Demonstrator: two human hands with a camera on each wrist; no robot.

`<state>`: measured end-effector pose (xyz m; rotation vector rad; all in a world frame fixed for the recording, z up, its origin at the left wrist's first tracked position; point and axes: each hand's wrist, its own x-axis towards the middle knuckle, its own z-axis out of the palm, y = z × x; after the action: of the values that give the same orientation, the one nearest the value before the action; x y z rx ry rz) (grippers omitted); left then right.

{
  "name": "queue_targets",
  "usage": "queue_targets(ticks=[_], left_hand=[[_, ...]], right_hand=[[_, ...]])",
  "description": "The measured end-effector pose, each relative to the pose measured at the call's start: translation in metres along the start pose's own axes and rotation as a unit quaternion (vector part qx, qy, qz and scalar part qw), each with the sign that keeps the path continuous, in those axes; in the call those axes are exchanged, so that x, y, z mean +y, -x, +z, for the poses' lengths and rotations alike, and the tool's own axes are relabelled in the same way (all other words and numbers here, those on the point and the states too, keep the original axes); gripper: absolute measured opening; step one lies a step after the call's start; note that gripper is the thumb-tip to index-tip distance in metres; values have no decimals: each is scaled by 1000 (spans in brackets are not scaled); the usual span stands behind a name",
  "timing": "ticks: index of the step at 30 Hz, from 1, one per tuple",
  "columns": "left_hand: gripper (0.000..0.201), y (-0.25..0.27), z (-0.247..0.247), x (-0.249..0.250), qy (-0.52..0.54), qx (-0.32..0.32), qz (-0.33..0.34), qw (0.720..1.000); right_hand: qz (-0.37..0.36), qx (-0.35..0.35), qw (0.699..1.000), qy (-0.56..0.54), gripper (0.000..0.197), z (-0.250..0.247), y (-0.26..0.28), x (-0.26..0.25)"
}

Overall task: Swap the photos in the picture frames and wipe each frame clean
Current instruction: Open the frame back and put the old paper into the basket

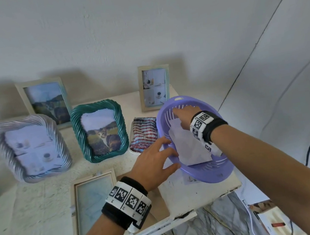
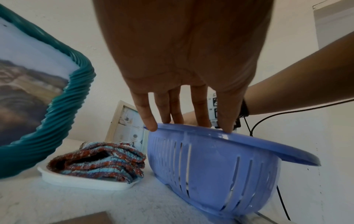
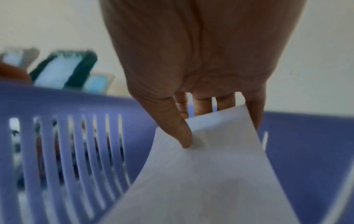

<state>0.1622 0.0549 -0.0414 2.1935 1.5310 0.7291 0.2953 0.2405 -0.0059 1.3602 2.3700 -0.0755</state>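
The right hand [image 1: 186, 115] reaches down into the purple basket [image 1: 213, 172] at the table's right end, thumb [image 3: 182, 133] and fingers pinching the far edge of a white photo [image 1: 189, 148] (only its blank side shows), which lies inside the basket. The left hand [image 1: 154, 162] comes in from the near left, fingers straight and spread, their tips [image 2: 151, 124] resting on the basket's near-left rim. The basket stands tilted.

Just left of the basket, a checked cloth [image 1: 143, 134] sits folded in a small white tray [image 2: 80, 181]. Left of that stand a teal rope-edged frame [image 1: 100, 132] with a cat picture and a silver rope-edged frame [image 1: 32, 148]. Pale wooden frames [image 1: 154, 86] stand at the far wall. Another pale frame [image 1: 94, 203] lies flat near the table's front edge, partly under the left wrist.
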Motion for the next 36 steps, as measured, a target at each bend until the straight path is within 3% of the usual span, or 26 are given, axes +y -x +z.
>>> queue_targets(ticks=[3, 6, 9, 11, 14, 17, 21, 24, 27, 31, 34, 36], left_hand=[[47, 3, -2, 1, 40, 21, -18, 999], [38, 7, -10, 0, 83, 90, -36, 992], [32, 10, -29, 3, 131, 172, -68, 974], [36, 15, -46, 7, 192, 204, -109, 954], [27, 30, -72, 13, 297, 207, -132, 923], [17, 57, -87, 9, 330, 215, -132, 910], [12, 102, -95, -9, 363, 243, -175, 882], [16, 137, -96, -21, 375, 282, -219, 855], [17, 169, -90, -35, 361, 292, -261, 846], [14, 203, -74, -52, 306, 242, -316, 865], [15, 221, -62, -59, 203, 223, -345, 889], [18, 228, -56, -64, 168, 238, -356, 888]], right_hand=[[-11, 28, 995, -93, 31, -23, 22, 9], [-4, 128, 980, -153, 31, -55, 56, 14], [-37, 230, 954, -191, 28, -83, 96, 6], [-79, 257, 931, -248, 26, -94, 118, -7], [-147, 249, 900, -325, 23, -97, 137, -35], [-190, 250, 875, -368, 22, -86, 138, -65], [-180, 263, 830, -457, 34, -53, 130, -101], [-144, 162, 795, -567, 30, -18, 132, -129], [-140, 66, 762, -629, 21, 18, 142, -157], [-138, 49, 765, -627, 15, 53, 156, -185], [-110, 53, 793, -597, 19, 75, 159, -194], [-87, 48, 814, -572, 21, 85, 158, -197]])
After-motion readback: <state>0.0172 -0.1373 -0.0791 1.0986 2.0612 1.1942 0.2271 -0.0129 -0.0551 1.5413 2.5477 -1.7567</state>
